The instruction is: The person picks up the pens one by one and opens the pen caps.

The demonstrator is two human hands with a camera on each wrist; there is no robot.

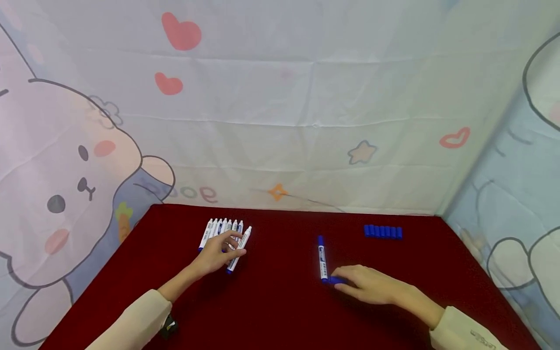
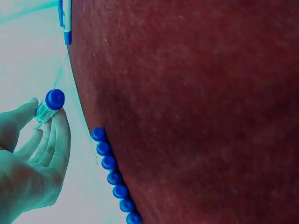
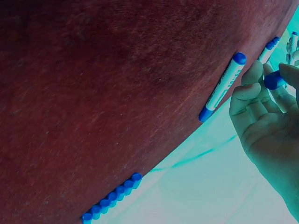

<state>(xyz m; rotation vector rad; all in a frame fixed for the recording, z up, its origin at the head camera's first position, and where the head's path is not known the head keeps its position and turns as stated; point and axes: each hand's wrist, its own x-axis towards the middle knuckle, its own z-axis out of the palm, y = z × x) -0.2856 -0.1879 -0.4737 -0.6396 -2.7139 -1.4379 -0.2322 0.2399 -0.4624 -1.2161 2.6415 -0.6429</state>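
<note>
Between the thumb and fingers of my left hand [image 1: 217, 255] is a white marker [image 1: 239, 250]. Its far end is white and its near end blue; the left wrist view shows the marker's blue end [image 2: 55, 99] up close. My right hand [image 1: 369, 286] pinches a small blue cap [image 1: 336, 280], also visible as a blue cap [image 3: 274, 80] in the right wrist view. Just left of the right fingertips lies a white marker with a blue cap [image 1: 322, 260], its blue cap pointing away from me. Whether the pinched cap touches that marker, I cannot tell.
A row of several white markers [image 1: 211, 233] lies side by side beyond my left hand, partly hidden by it. At the back right several blue caps [image 1: 383, 232] form a neat row. A dark red cloth [image 1: 280, 306] covers the table, with a printed curtain [image 1: 280, 97] behind.
</note>
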